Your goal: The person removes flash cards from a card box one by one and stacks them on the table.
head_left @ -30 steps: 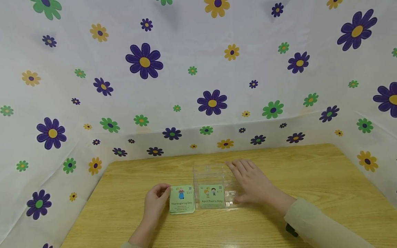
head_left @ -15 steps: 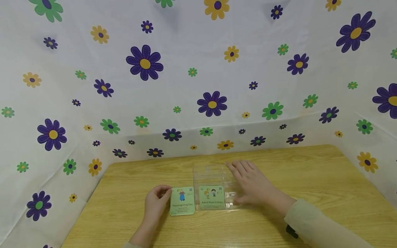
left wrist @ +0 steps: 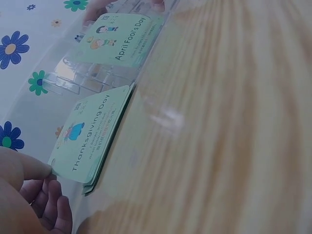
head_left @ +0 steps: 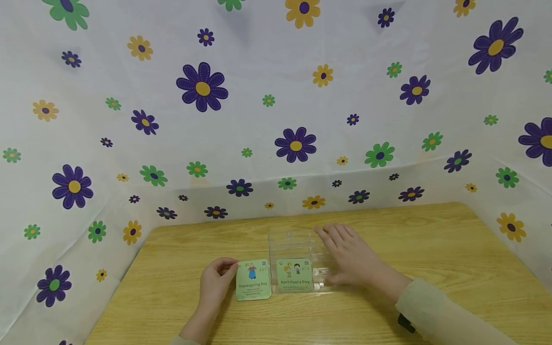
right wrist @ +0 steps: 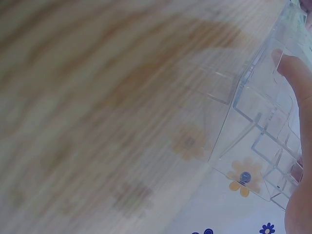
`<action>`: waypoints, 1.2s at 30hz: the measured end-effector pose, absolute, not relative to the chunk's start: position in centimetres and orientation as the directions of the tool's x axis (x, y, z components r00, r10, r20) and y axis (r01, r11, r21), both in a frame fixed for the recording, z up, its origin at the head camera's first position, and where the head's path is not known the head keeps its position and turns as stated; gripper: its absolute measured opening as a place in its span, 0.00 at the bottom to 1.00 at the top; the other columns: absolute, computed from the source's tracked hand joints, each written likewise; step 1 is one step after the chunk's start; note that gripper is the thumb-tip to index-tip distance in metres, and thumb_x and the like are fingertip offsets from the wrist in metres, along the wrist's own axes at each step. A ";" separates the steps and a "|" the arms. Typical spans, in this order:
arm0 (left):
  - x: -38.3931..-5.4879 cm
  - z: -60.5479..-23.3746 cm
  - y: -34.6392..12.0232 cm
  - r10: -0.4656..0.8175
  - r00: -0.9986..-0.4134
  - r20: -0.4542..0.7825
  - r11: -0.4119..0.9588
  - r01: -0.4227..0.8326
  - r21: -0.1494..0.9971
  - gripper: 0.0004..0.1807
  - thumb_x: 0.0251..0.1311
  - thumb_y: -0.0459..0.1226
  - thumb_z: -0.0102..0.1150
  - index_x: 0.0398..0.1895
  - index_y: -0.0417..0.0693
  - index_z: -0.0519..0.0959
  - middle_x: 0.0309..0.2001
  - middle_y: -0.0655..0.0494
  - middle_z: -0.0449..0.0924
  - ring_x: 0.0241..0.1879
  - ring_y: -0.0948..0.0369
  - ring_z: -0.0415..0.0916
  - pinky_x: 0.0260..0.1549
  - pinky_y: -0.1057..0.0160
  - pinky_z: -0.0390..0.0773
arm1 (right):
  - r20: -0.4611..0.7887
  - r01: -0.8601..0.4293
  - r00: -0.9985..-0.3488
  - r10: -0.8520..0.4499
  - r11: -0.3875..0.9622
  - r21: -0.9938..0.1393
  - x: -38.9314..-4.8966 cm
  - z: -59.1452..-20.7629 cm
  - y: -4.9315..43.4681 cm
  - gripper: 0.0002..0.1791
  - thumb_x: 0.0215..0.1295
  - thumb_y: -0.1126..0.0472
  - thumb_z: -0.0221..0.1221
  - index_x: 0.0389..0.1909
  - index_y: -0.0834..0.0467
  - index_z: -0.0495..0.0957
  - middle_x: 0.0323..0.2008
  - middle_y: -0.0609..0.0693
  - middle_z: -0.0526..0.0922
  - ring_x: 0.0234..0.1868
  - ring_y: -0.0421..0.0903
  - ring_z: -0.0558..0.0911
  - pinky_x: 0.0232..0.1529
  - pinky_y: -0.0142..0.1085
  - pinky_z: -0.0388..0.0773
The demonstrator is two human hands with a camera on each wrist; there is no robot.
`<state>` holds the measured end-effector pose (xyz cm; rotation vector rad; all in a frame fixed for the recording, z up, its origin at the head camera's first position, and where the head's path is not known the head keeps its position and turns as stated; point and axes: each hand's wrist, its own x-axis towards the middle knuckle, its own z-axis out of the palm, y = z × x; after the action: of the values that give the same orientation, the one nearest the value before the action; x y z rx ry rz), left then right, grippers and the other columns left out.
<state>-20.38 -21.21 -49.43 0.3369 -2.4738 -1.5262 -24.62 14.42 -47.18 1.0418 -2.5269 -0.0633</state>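
My left hand [head_left: 215, 280] pinches the left corner of a small stack of light green cards [head_left: 253, 279]; the top one reads "Thanksgiving Day". In the left wrist view, the edges of cards beneath show under the top card [left wrist: 87, 136]. Just right of the stack, a clear plastic case [head_left: 290, 238] with stepped compartments lies on the table. Another green card [head_left: 294, 275], reading "April Fool's Day", lies in its front left part. Around the case's right side, my right hand [head_left: 349, 256] grips it, with the thumb [right wrist: 292, 70] at the near side and fingers at the far side.
The wooden table [head_left: 172, 268] has a back edge not far behind the case. A white cloth [head_left: 241, 120] with purple, green and yellow flowers stands around the back and both sides.
The Thanksgiving Day card has shifted very slightly toward the near edge, over the lower cards' edges. Both hands and the case keep their places.
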 end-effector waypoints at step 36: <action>-20.5 -49.3 -21.8 -0.290 -0.955 0.058 0.461 -0.086 0.883 0.08 0.70 0.30 0.65 0.46 0.33 0.87 0.41 0.44 0.88 0.34 0.67 0.75 0.33 0.75 0.76 | 0.337 -0.663 -0.646 -0.685 0.722 0.199 -24.5 -47.1 14.5 0.72 0.47 0.22 0.71 0.82 0.63 0.57 0.70 0.59 0.72 0.69 0.56 0.72 0.75 0.51 0.70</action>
<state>-20.50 -21.84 -49.34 0.3280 -2.5081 -1.4983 -24.51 14.46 -47.12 1.0404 -2.5380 -0.0803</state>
